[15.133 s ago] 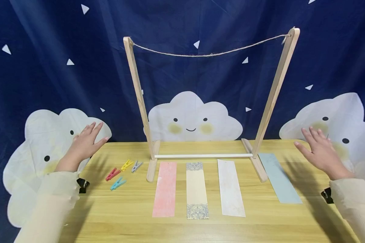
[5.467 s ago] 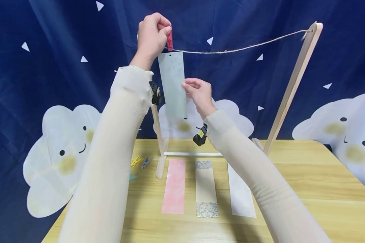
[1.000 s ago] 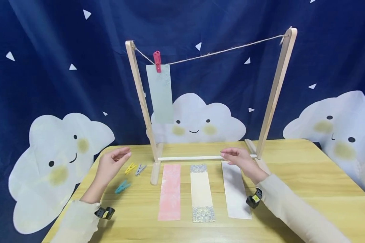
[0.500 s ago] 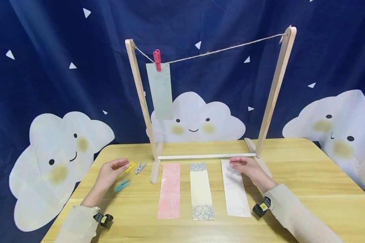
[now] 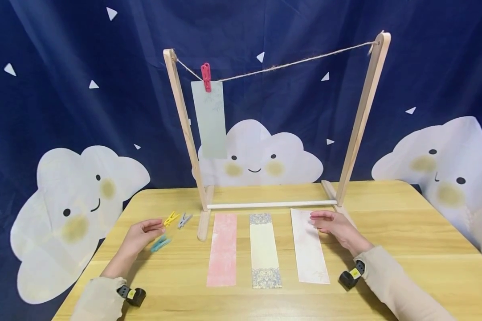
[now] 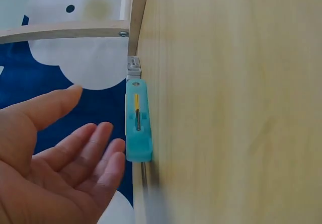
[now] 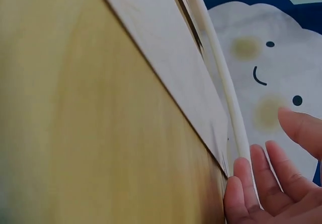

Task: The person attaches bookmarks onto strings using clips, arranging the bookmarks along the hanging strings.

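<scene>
My left hand (image 5: 142, 234) hovers with loosely bent fingers beside a teal clothespin (image 5: 160, 243); thumb and fingers stand apart with nothing between them in the left wrist view. A yellow clothespin (image 5: 171, 219) and a grey clothespin (image 5: 184, 220) lie just beyond. Fingers spread and holding nothing, my right hand (image 5: 339, 227) is at the upper right edge of a white paper strip (image 5: 310, 249), fingertips overlapping it. From the left part of the string (image 5: 297, 63) hangs a pale green paper strip (image 5: 210, 116), clipped by a red clothespin (image 5: 206, 77).
A pink paper strip (image 5: 222, 249) and a cream strip with patterned ends (image 5: 264, 247) lie left of the white one. The wooden stand's posts (image 5: 183, 116) rise behind them, joined low by a white rod (image 5: 271, 205). A dark blue cloth (image 5: 285, 26) hangs behind the table.
Since the first frame, the pale green strip has gone from the table onto the string, held by the red clothespin. Over the last second both hands have lowered, the right also shifting right.
</scene>
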{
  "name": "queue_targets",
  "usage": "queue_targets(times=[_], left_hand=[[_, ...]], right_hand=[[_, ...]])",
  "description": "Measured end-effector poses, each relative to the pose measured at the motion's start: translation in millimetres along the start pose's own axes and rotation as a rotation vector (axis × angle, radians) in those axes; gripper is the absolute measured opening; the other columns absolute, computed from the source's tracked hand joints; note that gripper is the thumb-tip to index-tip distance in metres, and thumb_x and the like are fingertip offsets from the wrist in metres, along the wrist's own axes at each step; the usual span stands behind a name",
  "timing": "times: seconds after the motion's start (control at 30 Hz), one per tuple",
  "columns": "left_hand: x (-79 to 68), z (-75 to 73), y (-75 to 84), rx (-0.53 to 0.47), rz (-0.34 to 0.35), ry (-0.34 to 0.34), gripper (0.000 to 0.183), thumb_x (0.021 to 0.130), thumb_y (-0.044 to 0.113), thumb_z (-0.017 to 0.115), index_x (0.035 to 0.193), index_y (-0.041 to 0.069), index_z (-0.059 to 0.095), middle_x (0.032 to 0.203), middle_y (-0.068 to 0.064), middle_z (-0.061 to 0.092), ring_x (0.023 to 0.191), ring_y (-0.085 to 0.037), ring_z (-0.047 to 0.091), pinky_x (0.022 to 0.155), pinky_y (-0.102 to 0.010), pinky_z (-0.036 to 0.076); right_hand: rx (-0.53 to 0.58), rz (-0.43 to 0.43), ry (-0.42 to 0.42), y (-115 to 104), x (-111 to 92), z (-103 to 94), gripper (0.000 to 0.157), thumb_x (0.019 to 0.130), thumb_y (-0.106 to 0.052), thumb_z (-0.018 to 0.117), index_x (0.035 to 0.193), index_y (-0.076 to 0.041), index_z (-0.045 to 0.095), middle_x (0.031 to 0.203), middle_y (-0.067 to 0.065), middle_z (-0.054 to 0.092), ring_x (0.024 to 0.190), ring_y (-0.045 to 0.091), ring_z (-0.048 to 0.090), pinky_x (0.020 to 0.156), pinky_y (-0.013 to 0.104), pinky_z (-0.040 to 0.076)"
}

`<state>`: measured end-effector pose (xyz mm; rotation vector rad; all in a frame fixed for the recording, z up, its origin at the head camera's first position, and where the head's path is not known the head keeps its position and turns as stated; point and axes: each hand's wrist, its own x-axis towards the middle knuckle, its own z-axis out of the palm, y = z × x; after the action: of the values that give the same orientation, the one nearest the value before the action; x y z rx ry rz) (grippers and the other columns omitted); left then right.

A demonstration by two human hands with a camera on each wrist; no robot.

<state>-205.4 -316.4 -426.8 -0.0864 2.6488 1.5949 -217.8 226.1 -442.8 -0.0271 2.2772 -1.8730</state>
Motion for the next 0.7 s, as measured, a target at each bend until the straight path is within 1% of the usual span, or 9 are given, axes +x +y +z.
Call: queue_targets(times=[0.07,0.17,0.3,0.37,0.43,0.57,0.7], left_hand=[[-0.7,-1.1,-1.6,0.025,-0.013,-0.036,0.053,0.090,0.014,0.064,0.130,-0.014,0.045,0.125,-0.028,0.054,0.094,-0.002,0.058,0.078,-0.013,0.046],[-1.3,-1.7,-4.9,0.051,-0.021,-0.076,0.054,0.089,0.014,0.064,0.130,-0.015,0.044,0.124,-0.029,0.054,0.099,-0.012,0.058,0.078,-0.013,0.045],[-1.7,-0.2,-9.4,0.053,-0.023,-0.099,0.053,0.088,0.011,0.065,0.129,-0.016,0.045,0.123,-0.028,0.055,0.102,-0.017,0.058,0.078,-0.012,0.044],[-2.4,1.1,-11.1,0.044,-0.030,-0.104,0.051,0.087,0.009,0.065,0.128,-0.015,0.046,0.123,-0.028,0.055,0.103,-0.019,0.058,0.077,-0.012,0.044],[-2.3,1.3,-12.1,0.040,-0.021,-0.116,0.052,0.087,0.008,0.065,0.128,-0.016,0.045,0.122,-0.029,0.055,0.104,-0.021,0.057,0.077,-0.013,0.045],[-0.8,2.1,-12.9,0.047,-0.041,-0.101,0.054,0.084,0.006,0.068,0.128,-0.015,0.046,0.121,-0.027,0.056,0.104,-0.025,0.057,0.076,-0.015,0.046],[0.3,3.0,-14.4,0.068,-0.067,-0.086,0.056,0.083,0.009,0.071,0.128,-0.013,0.047,0.122,-0.025,0.056,0.111,-0.033,0.054,0.078,-0.016,0.045]], right_hand=[[-0.032,-0.006,0.003,0.1,-1.0,-1.1,0.050,0.086,-0.014,0.068,0.123,0.014,0.049,0.111,0.011,0.066,0.083,-0.001,0.061,0.074,0.021,0.050],[-0.101,-0.027,0.016,1.7,-3.6,-2.5,0.049,0.085,-0.013,0.069,0.121,0.015,0.050,0.109,0.014,0.066,0.082,-0.001,0.060,0.072,0.022,0.050],[-0.167,-0.029,0.044,7.4,-6.8,-5.3,0.046,0.084,-0.012,0.070,0.117,0.015,0.053,0.106,0.016,0.066,0.081,0.000,0.057,0.070,0.021,0.049],[-0.209,-0.030,0.062,10.3,-7.9,-5.7,0.045,0.083,-0.011,0.071,0.116,0.014,0.055,0.107,0.018,0.065,0.081,0.001,0.056,0.070,0.019,0.048],[-0.265,-0.043,0.082,12.3,-8.0,-5.0,0.045,0.082,-0.012,0.073,0.116,0.013,0.057,0.109,0.020,0.065,0.082,0.004,0.056,0.070,0.017,0.047],[-0.369,-0.055,0.110,12.1,-5.9,0.7,0.052,0.078,-0.015,0.077,0.117,0.013,0.057,0.108,0.021,0.062,0.084,0.012,0.052,0.066,0.018,0.044],[-0.423,-0.056,0.099,9.9,-3.7,7.7,0.058,0.075,-0.015,0.079,0.118,0.015,0.055,0.103,0.019,0.058,0.082,0.018,0.047,0.063,0.020,0.041]])
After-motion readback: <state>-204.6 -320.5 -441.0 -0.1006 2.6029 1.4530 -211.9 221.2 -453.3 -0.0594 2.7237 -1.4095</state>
